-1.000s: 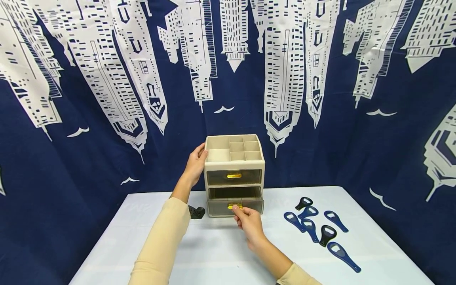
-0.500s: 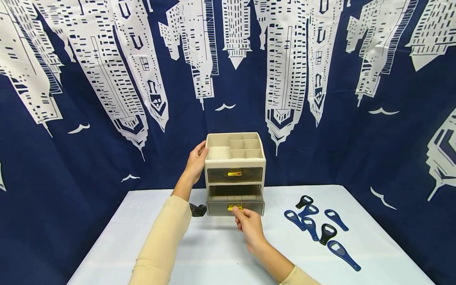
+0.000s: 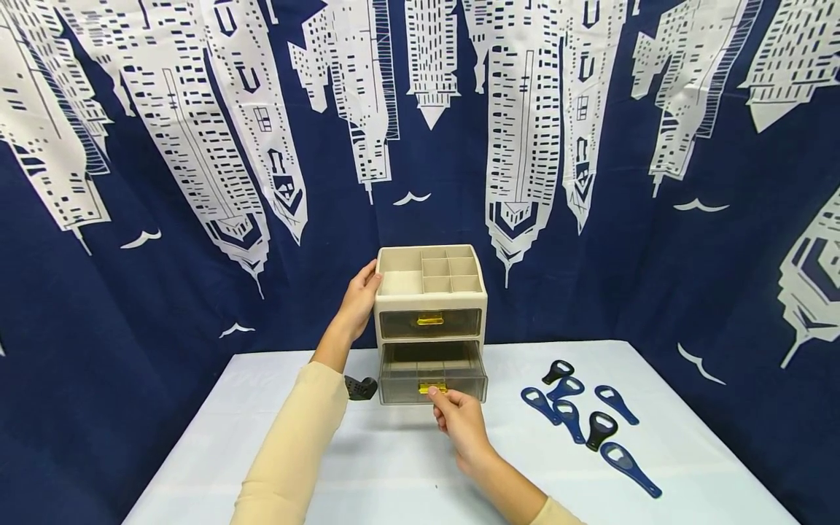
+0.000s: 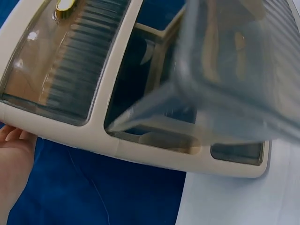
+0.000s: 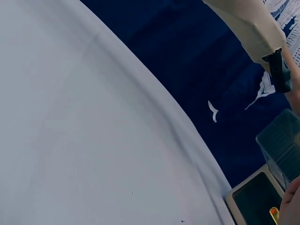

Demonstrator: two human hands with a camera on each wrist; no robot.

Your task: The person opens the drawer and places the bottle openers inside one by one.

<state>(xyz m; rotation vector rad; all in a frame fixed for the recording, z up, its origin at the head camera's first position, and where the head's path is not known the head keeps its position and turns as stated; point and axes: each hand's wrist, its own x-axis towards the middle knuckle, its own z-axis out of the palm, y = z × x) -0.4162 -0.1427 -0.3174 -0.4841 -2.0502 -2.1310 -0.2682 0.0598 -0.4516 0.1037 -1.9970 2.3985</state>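
A beige drawer organizer (image 3: 429, 300) stands at the back of the table, with a divided open top and two smoky see-through drawers. My left hand (image 3: 359, 302) holds its left side near the top; in the left wrist view its bent fingers (image 4: 14, 133) lie against the side wall. Low at the front, my right hand (image 3: 464, 426) pinches the gold handle (image 3: 429, 386) of the lower drawer (image 3: 402, 388), which is pulled partly out. Dividers show inside that drawer. The upper drawer (image 3: 397, 325) is closed, its gold handle free.
Several blue and black bottle openers, such as a blue bottle opener (image 3: 628, 468) and a black bottle opener (image 3: 601, 430), lie on the white table (image 3: 394, 474) to the right. A dark strap-like object (image 3: 359, 389) shows beside the left forearm. A patterned navy curtain (image 3: 341, 240) hangs behind.
The lower drawer has slid further out toward me, my right hand moving with its handle. My left hand stays on the organizer's side.
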